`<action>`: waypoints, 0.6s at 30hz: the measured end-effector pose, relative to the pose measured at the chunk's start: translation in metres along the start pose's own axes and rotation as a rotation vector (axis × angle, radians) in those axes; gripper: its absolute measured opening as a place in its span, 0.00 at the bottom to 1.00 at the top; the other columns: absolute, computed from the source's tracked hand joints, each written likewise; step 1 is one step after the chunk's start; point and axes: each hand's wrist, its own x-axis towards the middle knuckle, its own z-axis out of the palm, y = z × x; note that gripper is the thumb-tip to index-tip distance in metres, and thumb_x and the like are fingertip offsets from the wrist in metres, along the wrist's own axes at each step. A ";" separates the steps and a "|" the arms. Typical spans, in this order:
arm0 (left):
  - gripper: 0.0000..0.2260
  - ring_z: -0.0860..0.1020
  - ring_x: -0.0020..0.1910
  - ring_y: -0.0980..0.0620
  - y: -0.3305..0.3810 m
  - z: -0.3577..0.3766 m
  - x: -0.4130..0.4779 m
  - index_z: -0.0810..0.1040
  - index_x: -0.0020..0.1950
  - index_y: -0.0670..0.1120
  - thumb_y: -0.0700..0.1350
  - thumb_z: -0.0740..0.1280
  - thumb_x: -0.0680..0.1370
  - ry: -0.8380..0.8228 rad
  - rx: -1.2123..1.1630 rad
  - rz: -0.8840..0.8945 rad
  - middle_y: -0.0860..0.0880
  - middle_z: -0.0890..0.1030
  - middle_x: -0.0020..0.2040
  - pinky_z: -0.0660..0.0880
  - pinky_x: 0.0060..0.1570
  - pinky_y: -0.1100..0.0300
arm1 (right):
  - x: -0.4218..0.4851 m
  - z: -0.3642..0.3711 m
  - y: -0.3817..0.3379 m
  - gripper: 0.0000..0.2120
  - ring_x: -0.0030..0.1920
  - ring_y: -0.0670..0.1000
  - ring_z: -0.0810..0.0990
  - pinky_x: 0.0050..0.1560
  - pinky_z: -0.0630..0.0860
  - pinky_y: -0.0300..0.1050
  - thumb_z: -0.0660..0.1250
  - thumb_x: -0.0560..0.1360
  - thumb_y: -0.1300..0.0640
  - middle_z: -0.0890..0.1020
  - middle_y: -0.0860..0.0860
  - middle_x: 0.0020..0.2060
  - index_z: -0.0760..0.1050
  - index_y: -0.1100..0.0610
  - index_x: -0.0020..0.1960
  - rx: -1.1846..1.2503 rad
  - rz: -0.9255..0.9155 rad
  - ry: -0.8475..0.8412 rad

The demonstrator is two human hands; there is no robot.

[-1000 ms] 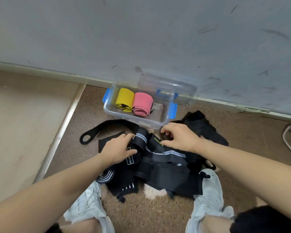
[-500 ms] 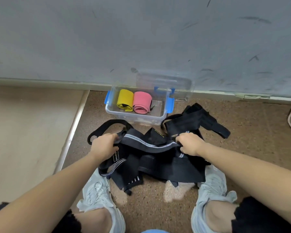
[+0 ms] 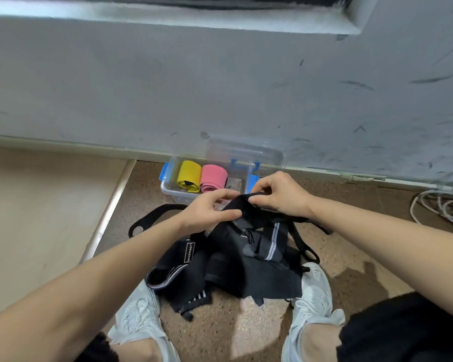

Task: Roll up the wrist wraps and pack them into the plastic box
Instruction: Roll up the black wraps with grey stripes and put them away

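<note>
A clear plastic box with blue clips stands open by the wall, holding a yellow roll and a pink roll. Its clear lid leans on the wall behind it. A heap of black wrist wraps lies on the floor between my shoes. Both hands hold one black wrap lifted above the heap, just in front of the box. My left hand grips its left side with thumb and fingers. My right hand pinches its top edge.
A black strap loop lies on the floor left of the heap. White cables coil at the right by the wall. My pale shoes flank the heap. A metal strip separates speckled floor from beige floor on the left.
Both hands have come up and together, lifting one black wrap off the heap toward the box. The camera has tilted up, showing more wall.
</note>
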 end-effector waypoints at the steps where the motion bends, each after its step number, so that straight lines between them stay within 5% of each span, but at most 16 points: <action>1: 0.13 0.82 0.53 0.58 0.008 0.004 0.001 0.81 0.63 0.47 0.47 0.73 0.79 0.018 -0.039 0.033 0.53 0.85 0.54 0.78 0.59 0.60 | -0.002 -0.004 -0.004 0.02 0.36 0.41 0.78 0.41 0.73 0.36 0.75 0.74 0.55 0.85 0.47 0.36 0.85 0.52 0.42 0.037 0.002 -0.030; 3: 0.04 0.81 0.40 0.59 0.022 0.003 -0.001 0.83 0.53 0.46 0.39 0.69 0.82 0.100 -0.050 0.072 0.52 0.84 0.41 0.78 0.47 0.62 | -0.006 -0.014 -0.007 0.01 0.35 0.42 0.77 0.42 0.73 0.37 0.76 0.74 0.57 0.85 0.53 0.37 0.86 0.55 0.45 0.102 0.017 -0.121; 5: 0.05 0.80 0.37 0.58 0.027 -0.005 -0.002 0.81 0.49 0.46 0.38 0.67 0.83 0.166 -0.045 0.070 0.50 0.83 0.37 0.77 0.45 0.60 | -0.013 -0.023 -0.002 0.03 0.34 0.45 0.78 0.41 0.75 0.40 0.76 0.74 0.61 0.83 0.57 0.36 0.84 0.59 0.47 0.157 0.060 -0.203; 9: 0.06 0.80 0.41 0.55 0.032 -0.020 -0.005 0.82 0.47 0.48 0.42 0.68 0.82 0.143 0.036 0.062 0.53 0.84 0.37 0.78 0.49 0.55 | -0.021 -0.033 0.008 0.01 0.32 0.49 0.79 0.32 0.76 0.40 0.73 0.75 0.68 0.80 0.53 0.31 0.81 0.65 0.46 0.220 0.136 -0.184; 13: 0.04 0.74 0.38 0.57 0.029 0.003 -0.003 0.84 0.48 0.47 0.43 0.70 0.81 0.094 0.039 0.035 0.53 0.80 0.38 0.73 0.43 0.62 | -0.015 -0.030 0.021 0.03 0.34 0.45 0.79 0.38 0.79 0.40 0.75 0.75 0.63 0.81 0.50 0.34 0.83 0.61 0.48 0.195 0.169 -0.163; 18: 0.03 0.81 0.45 0.57 -0.010 0.036 -0.002 0.83 0.50 0.51 0.44 0.72 0.78 0.015 0.248 -0.020 0.56 0.83 0.44 0.76 0.50 0.60 | -0.018 0.003 0.065 0.07 0.40 0.49 0.81 0.46 0.80 0.47 0.77 0.73 0.58 0.83 0.52 0.41 0.83 0.57 0.50 0.065 0.299 -0.275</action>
